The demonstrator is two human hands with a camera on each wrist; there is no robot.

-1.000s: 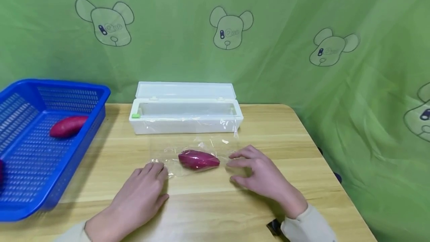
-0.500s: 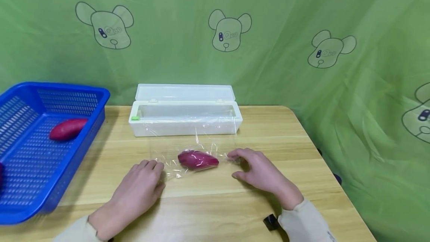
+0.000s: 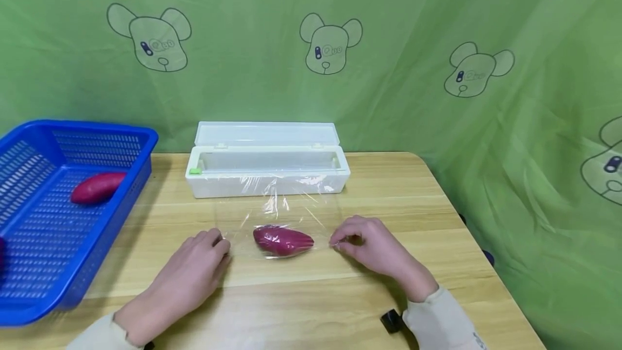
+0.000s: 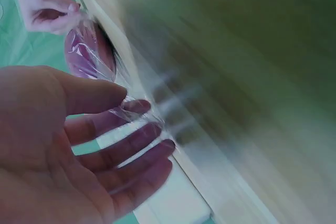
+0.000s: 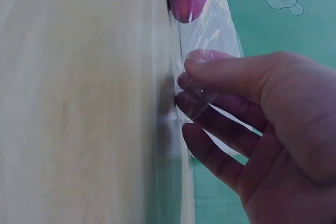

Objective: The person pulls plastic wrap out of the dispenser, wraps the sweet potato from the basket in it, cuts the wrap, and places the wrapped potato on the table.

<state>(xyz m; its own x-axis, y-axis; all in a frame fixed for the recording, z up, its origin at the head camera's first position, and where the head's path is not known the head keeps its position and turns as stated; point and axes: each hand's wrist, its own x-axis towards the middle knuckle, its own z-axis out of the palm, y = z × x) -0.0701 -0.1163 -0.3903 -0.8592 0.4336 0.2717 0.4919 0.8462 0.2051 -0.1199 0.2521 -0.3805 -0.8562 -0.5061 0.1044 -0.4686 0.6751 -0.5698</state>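
Observation:
A purple-red sweet potato (image 3: 283, 241) lies on the table, wrapped in or covered by clear cling film (image 3: 277, 207) that stretches back to the white box. At its left, my left hand (image 3: 190, 269) pinches a film edge between thumb and index finger, the other fingers spread loosely in the left wrist view. On the opposite side my right hand (image 3: 376, 247) pinches the other film edge; the right wrist view shows bunched film at the thumb (image 5: 210, 69). The film looks drawn fairly taut between both hands. Whether it runs beneath the sweet potato I cannot tell.
Behind stands the long white cling film box (image 3: 267, 185), its lid raised and a green slider at its left end. A blue basket (image 3: 109, 220) at left holds another sweet potato (image 3: 99, 187) and part of a second. A green curtain hangs behind the table.
My right thumb has come up to the fingers and grips the film. The left hand has shifted slightly left. The film is smoother and tighter, and the sweet potato has moved slightly left and nearer.

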